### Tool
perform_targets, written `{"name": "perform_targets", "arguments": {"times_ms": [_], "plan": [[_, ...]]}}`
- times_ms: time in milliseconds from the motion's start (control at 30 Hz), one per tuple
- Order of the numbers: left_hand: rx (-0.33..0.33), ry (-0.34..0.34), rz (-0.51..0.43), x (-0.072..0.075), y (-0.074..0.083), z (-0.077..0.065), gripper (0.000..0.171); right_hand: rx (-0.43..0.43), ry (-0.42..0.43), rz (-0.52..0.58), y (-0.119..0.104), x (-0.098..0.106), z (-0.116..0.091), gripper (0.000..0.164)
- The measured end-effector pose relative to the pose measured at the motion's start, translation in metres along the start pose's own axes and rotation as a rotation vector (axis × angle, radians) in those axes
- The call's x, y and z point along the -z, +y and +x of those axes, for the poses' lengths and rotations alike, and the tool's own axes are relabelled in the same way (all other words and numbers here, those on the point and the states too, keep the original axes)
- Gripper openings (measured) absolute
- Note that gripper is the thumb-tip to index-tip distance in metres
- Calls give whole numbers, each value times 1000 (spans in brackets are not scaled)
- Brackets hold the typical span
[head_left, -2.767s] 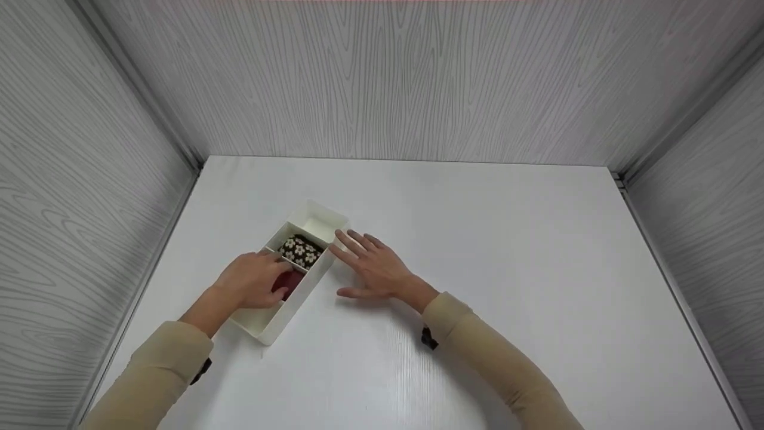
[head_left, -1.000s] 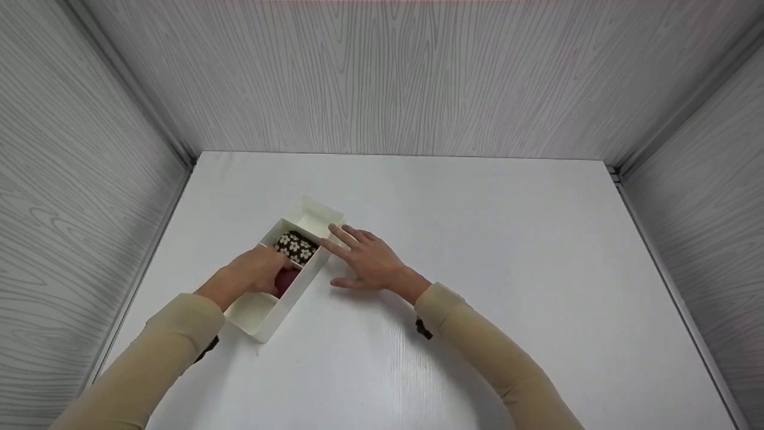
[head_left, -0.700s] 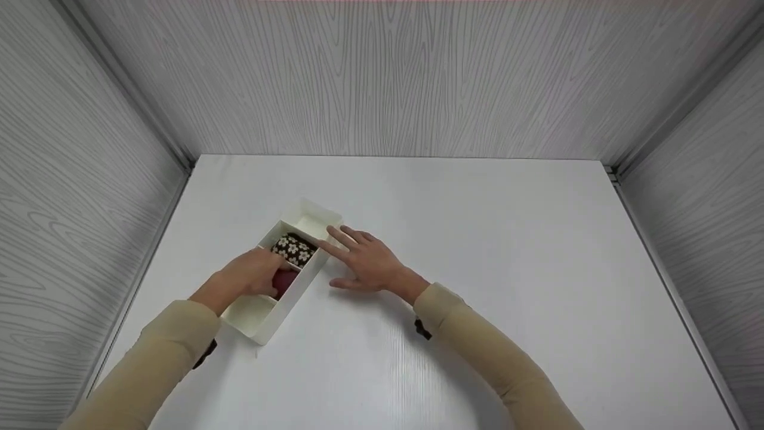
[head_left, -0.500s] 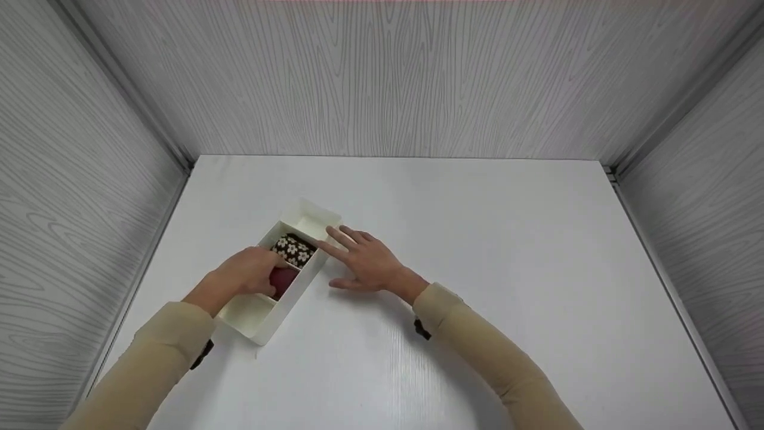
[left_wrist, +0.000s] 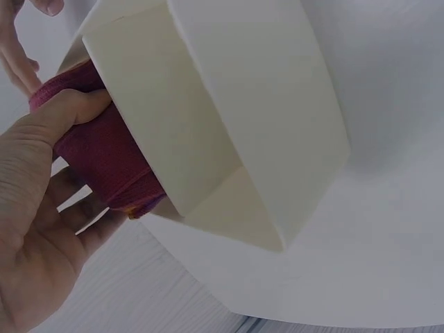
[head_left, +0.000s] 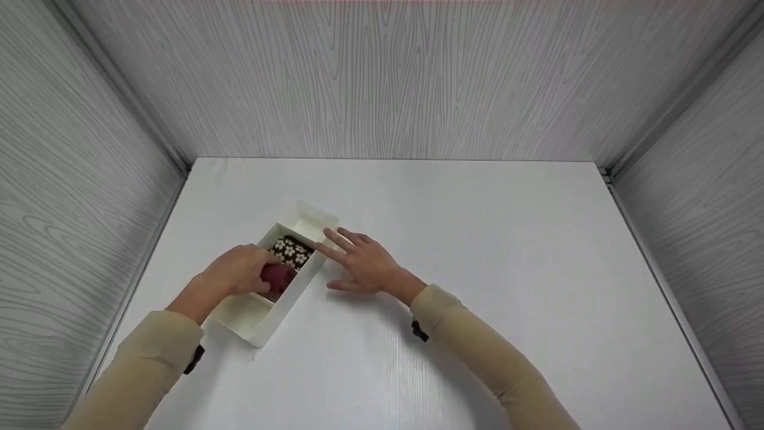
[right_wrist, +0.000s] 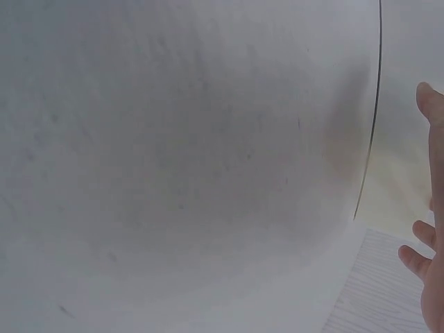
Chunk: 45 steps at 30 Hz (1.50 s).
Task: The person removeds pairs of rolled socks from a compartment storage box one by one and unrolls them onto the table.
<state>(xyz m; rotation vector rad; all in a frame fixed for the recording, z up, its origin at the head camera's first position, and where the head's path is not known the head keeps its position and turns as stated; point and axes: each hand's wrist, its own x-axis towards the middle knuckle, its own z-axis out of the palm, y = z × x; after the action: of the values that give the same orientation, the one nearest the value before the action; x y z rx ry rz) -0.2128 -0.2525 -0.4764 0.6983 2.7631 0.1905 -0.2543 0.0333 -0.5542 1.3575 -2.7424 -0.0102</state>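
A long white divided box (head_left: 285,306) lies slantwise on the table. My left hand (head_left: 236,272) pinches a folded maroon knit sock (head_left: 278,278) at a middle compartment, and the sock stands partly above the divider. In the left wrist view the thumb presses on the near face of the sock (left_wrist: 111,156), with the fingers behind it. A black folded cloth with pale flowers (head_left: 290,251) fills the neighbouring compartment. My right hand (head_left: 367,263) has its fingers spread, the fingertips at the box's right rim near its far end.
Nothing lies in the box's near-end compartment (head_left: 242,315) or far-end compartment (head_left: 310,229). The white table (head_left: 489,257) is enclosed by grey wood-grain panels (head_left: 382,77) at the back and both sides.
The left hand reached down into the compartment, took hold of the maroon sock and has drawn it slightly up and to the left. The right hand has stayed at the rim.
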Motion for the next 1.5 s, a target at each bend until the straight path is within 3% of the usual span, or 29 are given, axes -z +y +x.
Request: {"name": "perform_targets", "arguments": {"times_ms": [233, 633, 800, 1233, 1500], "plan": [[14, 27, -16, 8, 3, -8, 48, 8, 0, -1, -1, 0, 1, 84], [4, 99, -29, 25, 7, -17, 33, -8, -15, 24, 1, 3, -2, 83], [13, 139, -28, 27, 11, -20, 36, -39, -3, 48, 6, 7, -10, 82], [-22, 234, -1, 28, 34, -21, 39, -56, 127, 129, 16, 16, -43, 80], [-63, 275, 0, 19, 57, -16, 43, -43, 222, 160, 15, 18, -67, 79]]}}
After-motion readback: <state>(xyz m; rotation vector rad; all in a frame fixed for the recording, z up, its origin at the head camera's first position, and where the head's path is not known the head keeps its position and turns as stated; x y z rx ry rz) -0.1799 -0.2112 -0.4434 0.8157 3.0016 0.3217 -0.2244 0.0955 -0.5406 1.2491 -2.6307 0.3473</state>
